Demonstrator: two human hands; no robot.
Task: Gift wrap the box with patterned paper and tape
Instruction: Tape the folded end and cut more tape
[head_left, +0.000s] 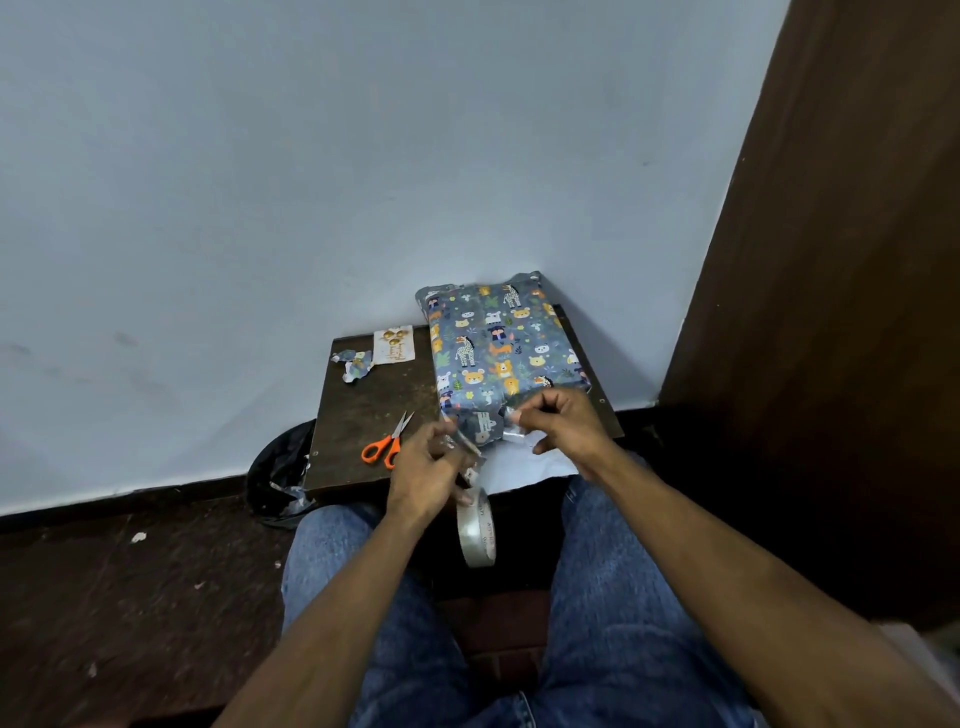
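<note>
1. Tape roll (477, 535) hangs nearest, low between the knees, its strip running up to the left hand (427, 470), which pinches it, probably to keep it taut.
2. Right hand (563, 423) pinches the strip's free end at the wrapped box (503, 358), near end, likely to seal the flap.
3. Box lies on the small wooden table (363, 410); orange scissors (387, 441) wait just left.
4. Far end's fold is hard to make out.
</note>
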